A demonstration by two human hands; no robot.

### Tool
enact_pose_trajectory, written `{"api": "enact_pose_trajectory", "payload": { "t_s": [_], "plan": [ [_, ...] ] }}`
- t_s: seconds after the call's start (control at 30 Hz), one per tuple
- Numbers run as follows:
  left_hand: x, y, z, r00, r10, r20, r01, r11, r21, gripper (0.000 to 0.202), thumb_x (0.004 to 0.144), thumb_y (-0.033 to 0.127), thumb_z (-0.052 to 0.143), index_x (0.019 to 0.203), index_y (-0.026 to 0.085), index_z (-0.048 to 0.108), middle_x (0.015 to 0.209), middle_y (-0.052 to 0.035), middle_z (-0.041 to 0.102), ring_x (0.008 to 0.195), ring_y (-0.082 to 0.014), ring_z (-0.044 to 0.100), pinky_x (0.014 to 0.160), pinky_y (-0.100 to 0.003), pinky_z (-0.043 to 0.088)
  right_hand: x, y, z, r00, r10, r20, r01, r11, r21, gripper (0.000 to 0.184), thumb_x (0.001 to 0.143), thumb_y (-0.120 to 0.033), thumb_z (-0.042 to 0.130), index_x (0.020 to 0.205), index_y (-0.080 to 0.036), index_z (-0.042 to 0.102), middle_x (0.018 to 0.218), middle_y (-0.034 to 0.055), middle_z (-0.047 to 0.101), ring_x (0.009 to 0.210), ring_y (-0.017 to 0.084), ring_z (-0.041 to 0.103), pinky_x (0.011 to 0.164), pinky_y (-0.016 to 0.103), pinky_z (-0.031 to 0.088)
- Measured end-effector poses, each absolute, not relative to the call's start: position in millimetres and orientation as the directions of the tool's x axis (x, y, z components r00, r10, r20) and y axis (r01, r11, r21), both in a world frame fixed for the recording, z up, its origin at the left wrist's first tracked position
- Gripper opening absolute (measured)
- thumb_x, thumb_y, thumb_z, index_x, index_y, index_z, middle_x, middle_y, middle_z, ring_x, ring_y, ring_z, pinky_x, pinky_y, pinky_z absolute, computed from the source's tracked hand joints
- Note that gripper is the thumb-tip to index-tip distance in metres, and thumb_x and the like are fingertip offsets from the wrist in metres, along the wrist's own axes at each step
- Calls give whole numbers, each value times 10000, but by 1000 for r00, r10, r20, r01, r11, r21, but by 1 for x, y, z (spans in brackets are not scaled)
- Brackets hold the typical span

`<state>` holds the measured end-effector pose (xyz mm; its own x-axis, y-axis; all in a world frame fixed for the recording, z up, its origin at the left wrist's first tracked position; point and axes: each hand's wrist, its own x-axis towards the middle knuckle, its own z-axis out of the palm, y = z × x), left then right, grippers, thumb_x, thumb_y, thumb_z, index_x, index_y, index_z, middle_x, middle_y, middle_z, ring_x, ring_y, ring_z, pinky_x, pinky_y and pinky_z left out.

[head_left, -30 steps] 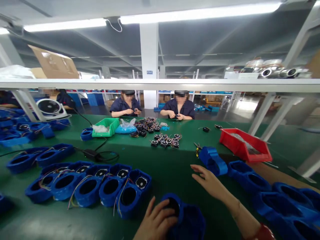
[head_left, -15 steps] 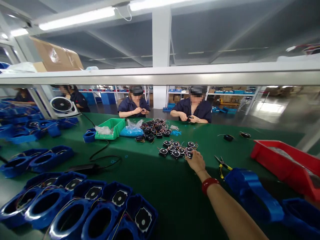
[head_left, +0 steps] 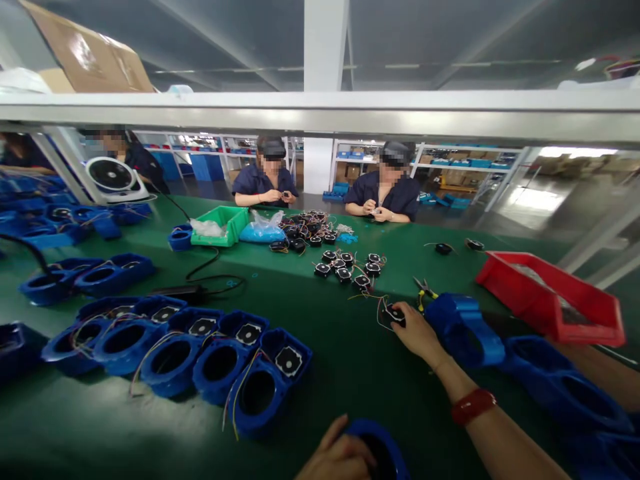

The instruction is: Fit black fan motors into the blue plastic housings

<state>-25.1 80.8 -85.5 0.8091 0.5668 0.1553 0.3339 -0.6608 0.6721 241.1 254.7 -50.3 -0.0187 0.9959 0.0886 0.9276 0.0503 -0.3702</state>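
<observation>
My right hand (head_left: 417, 331) is stretched over the green table (head_left: 325, 347), its fingers closed on a small black motor (head_left: 393, 313) with thin wires trailing from it. A red band circles that wrist. At the bottom edge my left hand (head_left: 337, 457) rests on the rim of a blue fan housing (head_left: 383, 450), fingers curled on it. Several more black motors (head_left: 345, 265) lie in a loose group farther back on the table.
A row of blue housings (head_left: 210, 357) with wires lies to my left, more blue housings (head_left: 560, 387) to my right. Pliers (head_left: 425, 289), a red bin (head_left: 550, 297), a green bin (head_left: 220, 223) and a black cable (head_left: 210, 283) are on the table. Three people work opposite.
My right hand has drawn back from the group of motors toward me with one motor in it. My left hand and the blue housing have come back into view.
</observation>
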Motion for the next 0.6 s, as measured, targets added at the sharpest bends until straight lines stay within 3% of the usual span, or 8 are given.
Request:
{"api": "enact_pose_trajectory", "payload": {
  "t_s": [0.13,0.2,0.27,0.37,0.43,0.53,0.6],
  "plan": [
    [-20,77,-43,853,471,224,187,-676,712,350,929,509,449,1064,246,636,929,-35,665,1146,-194,522,1150,-479,142,252,212,-44,2,996,85,922,31,-385,280,837,-219,525,1117,-216,522,1119,68,581,1006,226,576,815,335,474],
    [-19,74,-24,801,512,309,125,-649,750,423,872,583,494,1061,227,622,982,-53,646,1151,-224,509,1129,-481,201,259,191,-44,19,994,105,921,23,-389,267,836,-229,506,1102,-207,521,1110,68,583,994,220,581,825,336,472],
    [-14,73,-12,691,599,405,95,-630,771,419,863,545,515,1099,206,588,1073,-81,616,1162,-242,493,1093,-475,276,267,170,-46,32,992,121,921,18,-389,251,829,-242,500,1075,-198,519,1087,70,587,979,221,583,843,349,467],
    [6,82,-4,526,736,425,207,-596,776,334,881,327,526,1188,196,515,1211,-99,553,1209,-224,453,1060,-432,344,276,139,-50,4,988,155,918,57,-392,238,816,-255,493,1048,-203,520,1065,67,586,977,227,578,869,376,460],
    [27,96,-3,494,772,399,338,-594,730,440,852,246,566,1271,195,440,1299,-100,495,1256,-221,408,1075,-428,334,276,122,-47,-50,974,222,907,137,-398,234,812,-257,481,1037,-210,526,1069,66,585,996,235,567,886,404,455],
    [58,120,-1,500,780,377,489,-613,620,595,784,254,658,1307,162,388,1328,-127,452,1251,-265,396,1067,-465,326,267,104,-32,-140,918,370,874,290,-390,211,813,-246,472,1013,-211,532,1064,73,588,1023,249,552,895,438,456],
    [69,131,5,501,788,358,523,-605,600,442,790,281,659,1172,141,487,1207,-128,513,1155,-283,458,1001,-473,373,259,96,-18,-180,871,457,850,372,-374,201,826,-235,474,1019,-214,529,1073,76,586,1036,248,547,896,443,460]
  ]
}}
